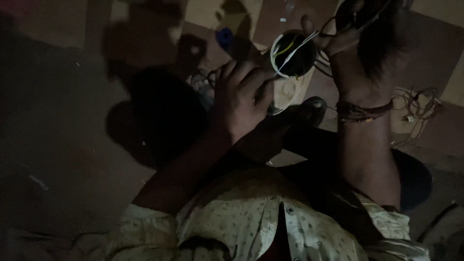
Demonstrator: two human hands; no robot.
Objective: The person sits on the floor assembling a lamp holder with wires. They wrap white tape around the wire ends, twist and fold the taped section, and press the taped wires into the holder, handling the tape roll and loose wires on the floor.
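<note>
While the left hand (241,101) grips the round white plastic housing (291,60) at chest height, the right hand (345,41) pinches its thin white wire (295,50) — fingers closed. Keep the housing steady, pull gently — dim light hides the terminals.

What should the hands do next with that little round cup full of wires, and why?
Probably the right hand should draw the white wire gently up and clear of the round white housing. The left hand already grips the housing from below, so it is steadied, and the wire runs taut from inside it to the right fingers. The dim light hides whether its far end is fastened.
</note>
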